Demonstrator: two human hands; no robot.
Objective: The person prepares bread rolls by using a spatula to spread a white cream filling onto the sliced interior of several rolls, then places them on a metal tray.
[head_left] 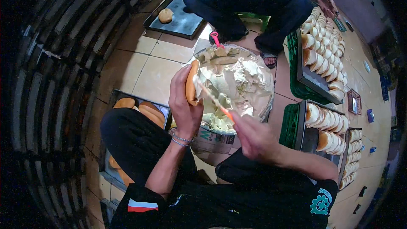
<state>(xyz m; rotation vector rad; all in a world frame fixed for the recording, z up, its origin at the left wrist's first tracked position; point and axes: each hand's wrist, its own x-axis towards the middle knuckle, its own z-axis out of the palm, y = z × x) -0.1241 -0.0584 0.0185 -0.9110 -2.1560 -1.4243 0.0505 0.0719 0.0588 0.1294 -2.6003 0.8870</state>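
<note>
A long golden bun (193,85) is gripped upright in my left hand (182,97), its open side toward the right. My right hand (254,140) is closed on an orange-handled spreader (230,114), whose pale, cream-smeared blade reaches to the bun's open side. Beneath both hands is a large round basin of thick pale cream (250,80), with a pink-handled utensil (216,39) at its far side. At my lower left, a tray holds plain buns (150,113), partly hidden by my leg.
A co-worker in jeans (284,8) sits opposite, one hand by crates and trays of cream-filled buns (318,63) at right. More filled buns (328,121) stand nearer. A dark tray (178,19) with a round bun lies back left. Dark stacked trays (46,76) line the left side.
</note>
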